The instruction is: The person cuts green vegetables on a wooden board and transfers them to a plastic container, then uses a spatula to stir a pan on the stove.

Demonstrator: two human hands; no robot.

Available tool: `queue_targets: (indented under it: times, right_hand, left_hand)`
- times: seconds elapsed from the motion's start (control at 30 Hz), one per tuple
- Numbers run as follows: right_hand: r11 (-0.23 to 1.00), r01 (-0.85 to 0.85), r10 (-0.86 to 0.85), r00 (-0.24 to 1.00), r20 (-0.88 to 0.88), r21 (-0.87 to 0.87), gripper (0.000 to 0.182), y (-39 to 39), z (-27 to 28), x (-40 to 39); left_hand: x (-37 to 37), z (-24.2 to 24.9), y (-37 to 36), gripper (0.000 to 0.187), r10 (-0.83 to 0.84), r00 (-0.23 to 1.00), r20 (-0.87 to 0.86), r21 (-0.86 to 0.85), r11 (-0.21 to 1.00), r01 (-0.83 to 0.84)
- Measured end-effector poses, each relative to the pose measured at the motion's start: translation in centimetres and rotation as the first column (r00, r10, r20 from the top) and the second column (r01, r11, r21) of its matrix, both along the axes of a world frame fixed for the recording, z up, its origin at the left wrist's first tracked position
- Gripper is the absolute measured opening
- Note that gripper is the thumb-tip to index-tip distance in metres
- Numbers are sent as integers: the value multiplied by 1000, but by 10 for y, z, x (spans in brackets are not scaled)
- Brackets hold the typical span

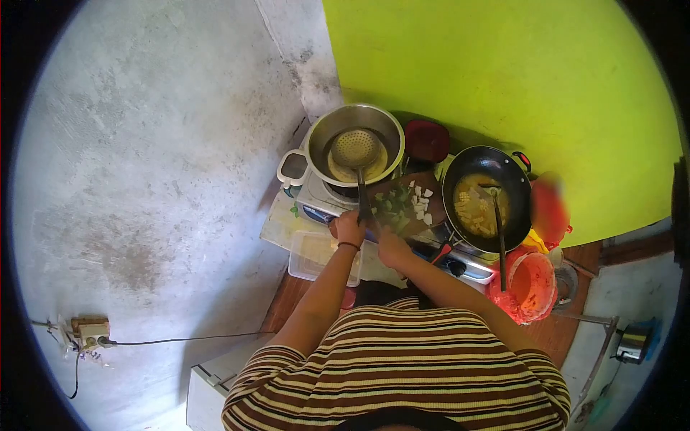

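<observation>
My left hand (350,229) is closed at the front of the stove, beside the dark handle of a skimmer (356,148). The skimmer's perforated bowl is inside a large metal pot (397,134). My right hand (393,248) is closed just to the right, near the lower edge of a dark cutting board (388,192). What either hand grips is too small and hidden to make out. Chopped green pieces (390,208) and white pieces (421,201) lie on the board.
On the right, a black wok (456,172) holds yellowish food in liquid, with a spatula (499,241) resting in it. A red plastic bag-lined bucket (533,284) stands below. A clear plastic container (305,258) is at left. Walls close in behind and left.
</observation>
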State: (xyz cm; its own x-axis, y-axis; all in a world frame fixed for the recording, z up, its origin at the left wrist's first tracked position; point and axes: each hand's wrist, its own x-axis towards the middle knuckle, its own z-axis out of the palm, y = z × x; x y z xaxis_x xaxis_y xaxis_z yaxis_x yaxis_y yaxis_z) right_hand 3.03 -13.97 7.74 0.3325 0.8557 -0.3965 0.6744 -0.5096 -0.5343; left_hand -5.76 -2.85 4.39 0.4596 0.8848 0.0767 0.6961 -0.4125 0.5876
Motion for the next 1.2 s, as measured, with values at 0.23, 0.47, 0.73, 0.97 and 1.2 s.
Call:
queue_targets:
  times: [0.23,0.47,0.73,0.97,1.2]
  right_hand:
    - [1000,-13,13,999,35,-15,24,-1,8,2]
    - [998,-55,57,994,91,-19,23,-1,2,0]
    - [994,-23,27,999,33,-102,22,4,6,2]
    - [993,3,5,998,68,-115,20,10,1,1]
    - [995,-98,94,983,159,17,19,12,-39,5]
  left_hand:
    - [-1,-26,6,18,-86,991,102,106,992,75]
    - [1,-24,5,20,-86,996,18,148,986,83]
    - [3,-33,4,18,-108,990,88,177,980,92]
    - [7,-37,16,13,-91,982,163,36,996,86]
    - [7,-39,23,15,-157,985,70,80,985,151]
